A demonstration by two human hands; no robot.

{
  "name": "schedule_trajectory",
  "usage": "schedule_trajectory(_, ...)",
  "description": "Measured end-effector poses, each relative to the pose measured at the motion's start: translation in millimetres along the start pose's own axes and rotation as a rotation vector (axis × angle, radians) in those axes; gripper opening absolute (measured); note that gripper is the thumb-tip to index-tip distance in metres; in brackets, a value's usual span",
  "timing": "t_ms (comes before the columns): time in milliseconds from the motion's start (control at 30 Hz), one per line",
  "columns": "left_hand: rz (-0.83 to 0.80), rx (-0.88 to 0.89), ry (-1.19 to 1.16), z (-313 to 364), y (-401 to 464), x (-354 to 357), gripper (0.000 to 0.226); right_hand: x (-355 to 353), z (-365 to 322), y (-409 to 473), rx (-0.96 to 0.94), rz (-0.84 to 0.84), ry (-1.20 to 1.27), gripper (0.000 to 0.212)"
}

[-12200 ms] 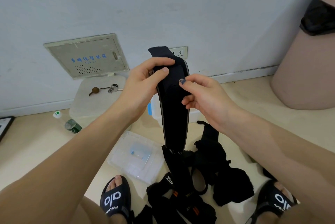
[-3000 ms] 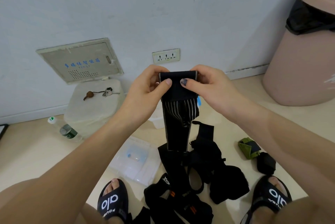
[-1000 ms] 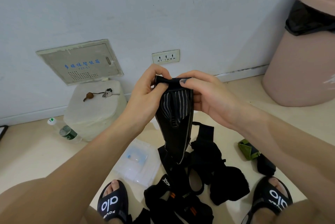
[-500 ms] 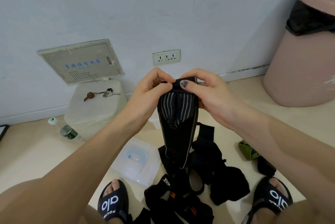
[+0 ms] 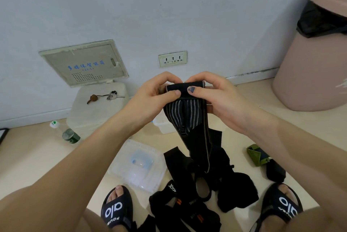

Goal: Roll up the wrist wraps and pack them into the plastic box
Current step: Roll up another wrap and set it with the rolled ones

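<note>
A black wrist wrap [image 5: 187, 115] with grey stripes hangs in the air in front of me, its top end rolled over. My left hand [image 5: 150, 98] pinches the left end of that roll, thumb on top. My right hand [image 5: 214, 96] pinches the right end the same way. The wrap's tail drops toward a heap of black wraps [image 5: 204, 190] on the floor between my sandals. A clear plastic lid [image 5: 139, 166] lies flat to the left of the heap. Part of a clear plastic box [image 5: 163, 126] shows behind my left wrist.
A green rolled wrap [image 5: 257, 153] and a black rolled wrap [image 5: 275, 171] lie on the floor at the right. A white foam block [image 5: 93, 107] with keys [image 5: 110, 96] stands by the wall, a bottle [image 5: 67, 134] beside it. A pink bin [image 5: 315, 66] stands at far right.
The roll at the wrap's top has grown thicker as my fingers turned it over. Both hands stay at about the same height, and the hanging tail is shorter.
</note>
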State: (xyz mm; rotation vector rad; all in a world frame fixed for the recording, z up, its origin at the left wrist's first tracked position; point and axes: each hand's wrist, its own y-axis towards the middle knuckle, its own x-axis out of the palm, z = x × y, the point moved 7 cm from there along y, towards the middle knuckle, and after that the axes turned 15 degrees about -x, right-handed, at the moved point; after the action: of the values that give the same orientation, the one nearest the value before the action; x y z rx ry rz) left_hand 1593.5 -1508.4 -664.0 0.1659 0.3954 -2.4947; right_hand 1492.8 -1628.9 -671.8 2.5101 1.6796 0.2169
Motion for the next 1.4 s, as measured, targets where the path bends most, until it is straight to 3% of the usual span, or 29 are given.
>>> schedule_trajectory(267, 0.122, 0.166, 0.114, 8, -4, -1, 0.012, 0, 2, 2, -0.007, 0.029, -0.020, 0.012)
schedule_trajectory(467, 0.149, 0.095, -0.024, 4, -4, 0, 0.015, 0, -1, 4, -0.052, 0.034, -0.048, 0.011)
schedule_trajectory(733, -0.010, -0.079, -0.178, -4, -2, 10, 0.008, -4, -3, 5, -0.120, 0.053, -0.045, 0.019)
schedule_trajectory(933, 0.002, 0.001, -0.154, -1, -6, 9, 0.008, -8, -5, 5, -0.129, 0.061, -0.066, 0.020)
schedule_trajectory(1167, -0.015, 0.049, -0.203, 0, -6, 4, 0.018, -1, 2, -1, 0.053, -0.029, 0.028, 0.017)
schedule_trajectory(1400, 0.003, 0.070, -0.167, 1, -7, 6, 0.022, -4, -1, 4, -0.065, 0.039, 0.009, 0.018)
